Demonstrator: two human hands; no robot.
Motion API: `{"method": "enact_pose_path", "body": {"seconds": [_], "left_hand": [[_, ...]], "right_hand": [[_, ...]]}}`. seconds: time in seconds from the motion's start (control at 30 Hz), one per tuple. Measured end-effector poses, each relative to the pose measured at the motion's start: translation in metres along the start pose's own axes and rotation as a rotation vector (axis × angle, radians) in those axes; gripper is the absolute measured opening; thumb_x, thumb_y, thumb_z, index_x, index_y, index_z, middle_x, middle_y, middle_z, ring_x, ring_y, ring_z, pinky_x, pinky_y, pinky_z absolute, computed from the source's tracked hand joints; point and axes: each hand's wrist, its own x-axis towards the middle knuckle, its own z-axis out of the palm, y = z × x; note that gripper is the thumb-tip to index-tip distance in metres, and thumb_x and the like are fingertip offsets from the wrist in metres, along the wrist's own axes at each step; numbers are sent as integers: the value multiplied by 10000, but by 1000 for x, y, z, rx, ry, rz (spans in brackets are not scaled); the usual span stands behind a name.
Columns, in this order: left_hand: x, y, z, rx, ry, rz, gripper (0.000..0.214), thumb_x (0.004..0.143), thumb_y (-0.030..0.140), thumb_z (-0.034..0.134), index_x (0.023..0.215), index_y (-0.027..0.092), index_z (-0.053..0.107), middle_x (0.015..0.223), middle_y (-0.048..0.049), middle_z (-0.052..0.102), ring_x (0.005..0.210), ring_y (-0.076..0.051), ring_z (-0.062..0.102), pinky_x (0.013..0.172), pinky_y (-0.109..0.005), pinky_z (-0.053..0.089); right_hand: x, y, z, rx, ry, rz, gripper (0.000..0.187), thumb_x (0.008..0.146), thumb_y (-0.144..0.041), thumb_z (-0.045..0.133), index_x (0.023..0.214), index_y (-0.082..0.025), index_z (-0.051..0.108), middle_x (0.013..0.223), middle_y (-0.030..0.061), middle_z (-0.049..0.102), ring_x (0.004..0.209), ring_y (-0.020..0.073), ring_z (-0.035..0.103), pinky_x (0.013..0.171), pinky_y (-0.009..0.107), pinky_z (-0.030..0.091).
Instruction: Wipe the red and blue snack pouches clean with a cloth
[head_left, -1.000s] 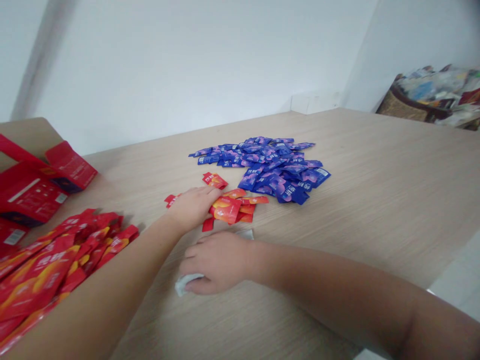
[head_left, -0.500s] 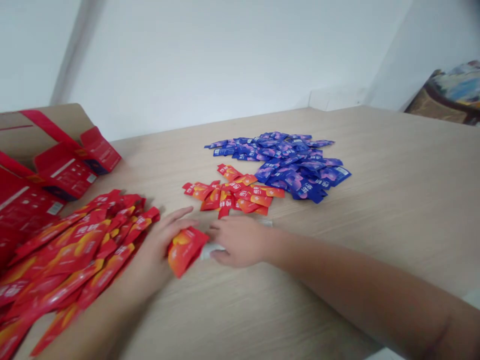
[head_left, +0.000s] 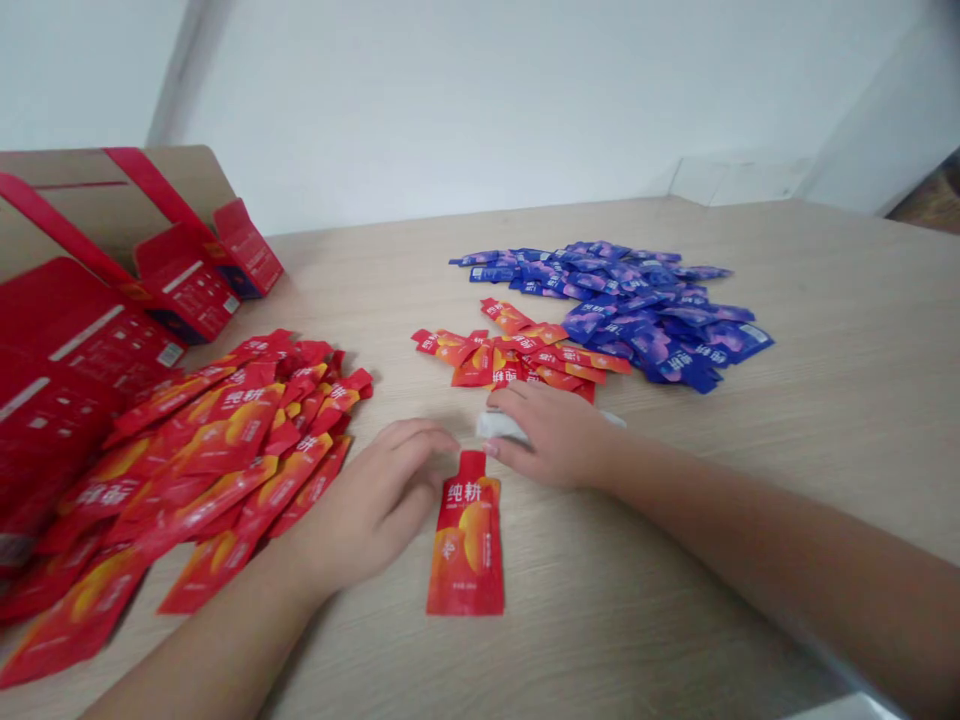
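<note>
The red-orange foil sachet (head_left: 465, 545) lies flat at lower centre, long axis pointing away from me, its top end between my left hand (head_left: 367, 505), fingers (head_left: 409, 450) loosely curled and empty, and my right hand (head_left: 559, 435), resting over a white tissue (head_left: 495, 425).

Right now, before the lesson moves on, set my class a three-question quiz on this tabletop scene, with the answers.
1. What is the right hand resting on?
2. True or false: the left hand is gripping the lone red sachet.
3. Fill in the blank: in this view, the blue sachets lie to the ___ of the small orange-red pile.

Key: 1. A white scrap, perhaps tissue or cloth. 2. False. 3. Right.
</note>
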Motion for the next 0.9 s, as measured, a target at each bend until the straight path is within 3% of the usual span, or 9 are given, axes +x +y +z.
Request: {"method": "enact_pose_path", "body": {"seconds": [0.03,0.13,0.23,0.4,0.5,0.6,0.77,0.83,0.9], "left_hand": [[-1,6,-2,-60,-49,30,357,1036,289,581,1388,242,618,1442,-116,665,1366,-299,615,1165,-499,521],[1,23,-1,-113,-240,102,701,920,576,783,1498,232,588,1566,-133,615,1480,-356,546,1257,-542,432],[4,34,8,-2,-417,54,925,843,669,822,1592,206,540,1685,-157,488,1582,-400,433,1341,-613,258],[-2,44,21,101,-456,-34,1332,717,808,839,1709,88,317,1762,-238,165,1648,-436,229,1358,-626,182],[-3,45,23,169,-422,-55,1201,800,720,823,1693,70,352,1750,-245,217,1635,-426,283,1345,-610,248],[1,43,23,180,-375,-45,923,918,636,752,1604,65,516,1695,-247,404,1582,-396,429,1322,-566,337],[3,36,23,87,-221,-9,483,978,485,774,1355,190,712,1473,-110,707,1416,-285,638,1259,-444,465],[2,34,23,71,-164,-11,436,933,460,834,1260,196,719,1468,-110,699,1382,-281,653,1217,-427,508],[0,31,21,96,-98,-19,572,850,506,901,1267,177,689,1501,-158,654,1414,-329,616,1222,-481,500]], "right_hand": [[0,-1,-1,10,3,-9,402,1085,-495,539,1303,-169,631,1219,139,728,1153,320,664,891,425,509],[1,-3,-2,25,2,-47,286,1111,-378,489,1245,-182,647,1225,119,721,1128,287,668,900,409,511],[3,-3,-1,15,-10,-94,211,1094,-294,510,1187,-189,667,1242,109,709,1112,268,673,903,399,527],[4,-1,2,28,-19,-120,215,1097,-282,514,1154,-189,700,1217,99,723,1129,271,682,956,428,550],[3,-1,2,45,-9,-133,248,1105,-300,507,1170,-178,713,1219,110,740,1143,281,687,984,447,553],[2,-1,2,63,17,-133,287,1116,-323,493,1201,-166,718,1258,132,746,1155,285,695,989,454,562],[1,-2,1,72,52,-133,269,1115,-307,495,1218,-178,707,1284,129,724,1163,273,699,967,439,588],[1,-3,0,61,56,-148,254,1115,-294,491,1198,-186,706,1307,129,706,1179,267,692,973,430,593],[2,-2,1,46,52,-164,254,1118,-281,482,1187,-187,707,1321,135,697,1188,263,690,986,431,597]]}}
